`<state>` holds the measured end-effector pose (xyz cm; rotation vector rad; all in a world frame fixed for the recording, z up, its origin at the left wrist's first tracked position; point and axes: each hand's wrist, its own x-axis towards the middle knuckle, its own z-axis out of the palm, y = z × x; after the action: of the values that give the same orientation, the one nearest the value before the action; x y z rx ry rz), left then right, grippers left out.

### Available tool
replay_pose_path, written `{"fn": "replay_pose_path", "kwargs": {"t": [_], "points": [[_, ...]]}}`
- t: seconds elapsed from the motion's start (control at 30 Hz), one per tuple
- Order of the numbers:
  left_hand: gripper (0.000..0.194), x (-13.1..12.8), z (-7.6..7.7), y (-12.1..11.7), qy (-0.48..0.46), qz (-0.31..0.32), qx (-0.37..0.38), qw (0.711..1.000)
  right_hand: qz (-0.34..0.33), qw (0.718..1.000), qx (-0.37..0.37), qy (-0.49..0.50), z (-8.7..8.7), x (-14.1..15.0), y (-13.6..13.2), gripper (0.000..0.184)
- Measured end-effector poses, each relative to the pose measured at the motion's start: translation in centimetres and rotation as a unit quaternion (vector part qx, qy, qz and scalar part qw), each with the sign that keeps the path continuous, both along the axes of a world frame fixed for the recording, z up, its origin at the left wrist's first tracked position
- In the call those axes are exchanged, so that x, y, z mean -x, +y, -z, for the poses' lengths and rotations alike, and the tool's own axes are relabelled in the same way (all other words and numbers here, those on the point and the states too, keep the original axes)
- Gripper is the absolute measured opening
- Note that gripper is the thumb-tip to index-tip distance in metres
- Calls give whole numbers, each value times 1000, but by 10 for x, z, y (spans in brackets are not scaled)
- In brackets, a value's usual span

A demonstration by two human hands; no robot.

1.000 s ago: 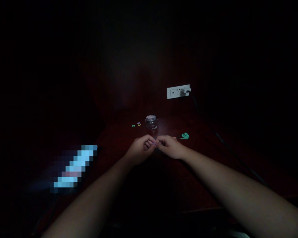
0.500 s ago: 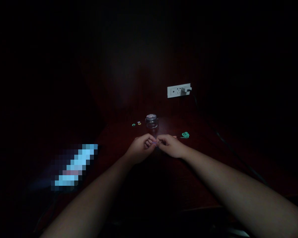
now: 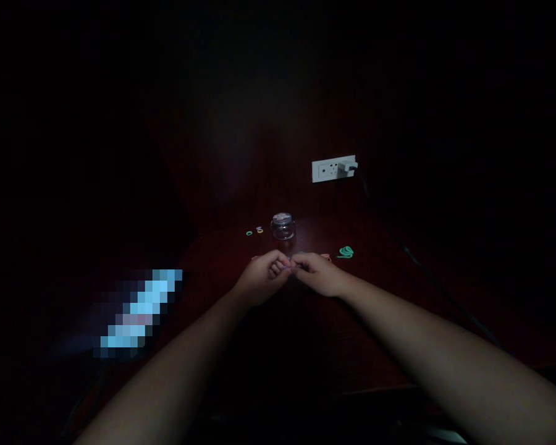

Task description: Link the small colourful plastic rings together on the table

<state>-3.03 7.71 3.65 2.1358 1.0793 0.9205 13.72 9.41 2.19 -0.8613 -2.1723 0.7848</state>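
Note:
The room is very dark. My left hand (image 3: 262, 276) and my right hand (image 3: 317, 272) meet above a dark red table (image 3: 222, 253), fingers pinched together on a small purple loop (image 3: 288, 266) stretched between them. Just beyond the hands stands a small clear glass jar (image 3: 283, 227). Tiny coloured rings (image 3: 254, 232) lie left of the jar. To the right of my right hand rests a green band bundle (image 3: 346, 251).
A white wall socket (image 3: 333, 168) with a plug in it sits behind the table, its dark cable (image 3: 412, 259) running down to the right. A glowing blue blurred patch (image 3: 141, 312) lies at the left. All else is in darkness.
The hands stay pinched together in nearly the same spot; only a slight shift of the view shows.

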Motion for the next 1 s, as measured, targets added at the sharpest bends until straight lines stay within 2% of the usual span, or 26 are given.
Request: {"fn": "replay_pose_path", "kwargs": {"t": [0.27, 1.0], "points": [[14, 1, 1, 0, 10, 4, -3, 1000, -26, 1000, 5, 9, 0, 1, 0, 17], [16, 3, 3, 4, 12, 2, 1, 1000, -2, 1000, -5, -5, 2, 2, 3, 12]]}}
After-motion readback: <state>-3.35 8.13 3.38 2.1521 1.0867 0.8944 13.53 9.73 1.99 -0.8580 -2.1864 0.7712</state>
